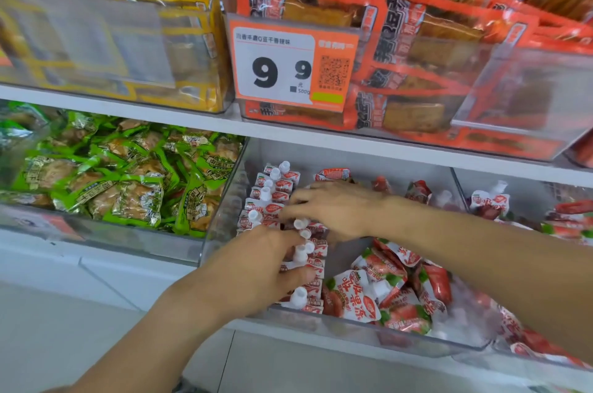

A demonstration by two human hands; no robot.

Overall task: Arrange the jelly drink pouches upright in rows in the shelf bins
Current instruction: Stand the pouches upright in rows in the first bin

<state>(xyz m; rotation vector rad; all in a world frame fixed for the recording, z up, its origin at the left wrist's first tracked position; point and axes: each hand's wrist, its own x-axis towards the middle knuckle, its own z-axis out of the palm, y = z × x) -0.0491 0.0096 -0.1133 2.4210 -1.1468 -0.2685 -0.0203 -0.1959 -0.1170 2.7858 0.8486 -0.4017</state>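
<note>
A clear shelf bin [362, 327] on the lower shelf holds red-and-white jelly drink pouches with white caps. A row of upright pouches [272, 190] lines the bin's left wall, back to front. Loose pouches [359, 296] lie flat in a heap at the front right. My left hand [256, 270] rests on the near part of the upright row, fingers curled around several pouches. My right hand [333, 209] reaches in from the right, fingers pressed on the caps in the middle of the row. The pouches under both hands are partly hidden.
A neighbouring bin [526, 200] on the right holds more jelly pouches. Green snack packs [128, 180] fill the bin to the left. Above, a white shelf edge [353, 142] carries bins of yellow and orange packs and a price tag [288, 65] reading 9.9.
</note>
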